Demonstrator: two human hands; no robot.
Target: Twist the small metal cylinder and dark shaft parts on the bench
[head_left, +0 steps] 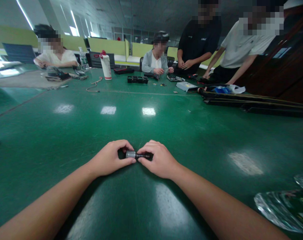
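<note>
A small part with a silver cylinder (130, 154) and a thin, dark, ridged shaft (142, 155) lies level, low at the green tabletop. It looks like a small motor, though its exact kind is unclear. My left hand (113, 156) curls around the cylinder end, thumb on the near side and fingers on the far side. Around the shaft end, my right hand (159, 158) is closed, its thumb and fingertips close to where shaft and cylinder meet. Both hands nearly touch there. The right fingers partly cover the shaft.
A clear plastic bottle (286, 208) lies at the near right. Across the green table (91, 116) stand a white tumbler (106, 67) and a black slotted block (137, 79). A grey metal box (186, 86) and long black strips (256, 103) lie farther right. Several people are at the far side.
</note>
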